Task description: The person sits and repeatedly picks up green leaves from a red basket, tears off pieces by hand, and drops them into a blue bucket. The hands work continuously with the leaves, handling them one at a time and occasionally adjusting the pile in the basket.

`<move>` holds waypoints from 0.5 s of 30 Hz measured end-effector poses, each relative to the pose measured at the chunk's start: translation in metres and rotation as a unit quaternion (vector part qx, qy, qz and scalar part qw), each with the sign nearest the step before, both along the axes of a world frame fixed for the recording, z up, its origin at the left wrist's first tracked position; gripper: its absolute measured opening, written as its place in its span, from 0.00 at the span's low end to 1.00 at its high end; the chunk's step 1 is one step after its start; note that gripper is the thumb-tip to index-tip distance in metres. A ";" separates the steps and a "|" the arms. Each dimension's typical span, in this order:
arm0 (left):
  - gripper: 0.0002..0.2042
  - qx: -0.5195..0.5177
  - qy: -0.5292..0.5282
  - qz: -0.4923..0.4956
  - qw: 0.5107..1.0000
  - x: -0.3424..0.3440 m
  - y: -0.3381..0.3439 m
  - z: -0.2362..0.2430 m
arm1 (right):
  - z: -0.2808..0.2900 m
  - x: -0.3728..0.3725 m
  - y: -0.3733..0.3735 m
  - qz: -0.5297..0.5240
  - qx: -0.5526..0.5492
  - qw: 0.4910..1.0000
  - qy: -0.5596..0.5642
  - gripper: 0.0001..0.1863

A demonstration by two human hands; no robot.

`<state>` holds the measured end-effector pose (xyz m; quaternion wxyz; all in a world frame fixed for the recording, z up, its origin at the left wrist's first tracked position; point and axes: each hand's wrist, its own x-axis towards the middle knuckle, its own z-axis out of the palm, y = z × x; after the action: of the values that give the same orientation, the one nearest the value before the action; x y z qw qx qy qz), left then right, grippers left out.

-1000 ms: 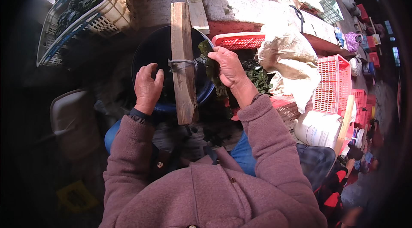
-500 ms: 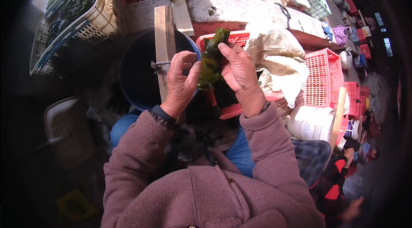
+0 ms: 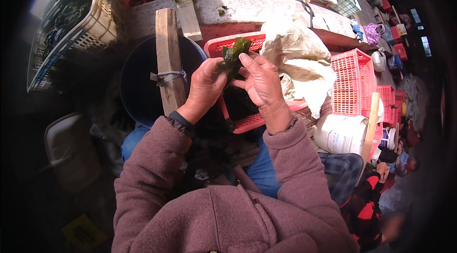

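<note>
My left hand (image 3: 205, 88) and my right hand (image 3: 263, 84) are raised close together over a red basket (image 3: 246, 123), both closed on a dark green, wet-looking seaweed leaf (image 3: 233, 54). The right thumb lies on the leaf's upper part; the left fingers grip its left side and are partly hidden by it. Just left of my hands a dark blue bucket (image 3: 135, 84) has a wooden bar (image 3: 166, 93) across its top, with a tie around it. A cream sack (image 3: 297, 58) drapes over the basket's right part, and the dark contents below my hands are partly hidden.
A cream crate of seaweed (image 3: 95, 29) stands upper left. A concrete ledge (image 3: 252, 12) runs behind the bucket, bearing a plank (image 3: 185, 15). To the right are red crates (image 3: 347, 81), a white bucket (image 3: 338, 134) and another person's hand (image 3: 382, 169) at lower right.
My left hand has moved right from over the bucket onto the leaf. My right hand has lifted the leaf from the bucket's rim to above the basket. The view has shifted slightly.
</note>
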<state>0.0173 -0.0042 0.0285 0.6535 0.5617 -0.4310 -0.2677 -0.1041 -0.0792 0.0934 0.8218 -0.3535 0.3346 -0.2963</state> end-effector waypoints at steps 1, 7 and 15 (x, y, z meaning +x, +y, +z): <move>0.14 0.013 0.027 -0.012 0.999 -0.004 0.001 0.000 | -0.001 0.000 0.000 -0.009 0.004 1.000 -0.009 0.10; 0.12 0.035 -0.054 0.000 0.998 -0.007 -0.002 0.000 | -0.010 0.002 0.009 -0.003 0.008 1.000 -0.027 0.12; 0.14 0.022 0.275 -0.193 0.942 0.007 0.006 0.018 | -0.016 -0.012 -0.009 0.037 -0.143 0.985 0.084 0.10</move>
<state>0.0239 0.0020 0.0467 0.6701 0.3866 -0.3288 -0.5418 -0.1161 -0.0880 0.0775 0.7420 -0.5033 0.3429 -0.2802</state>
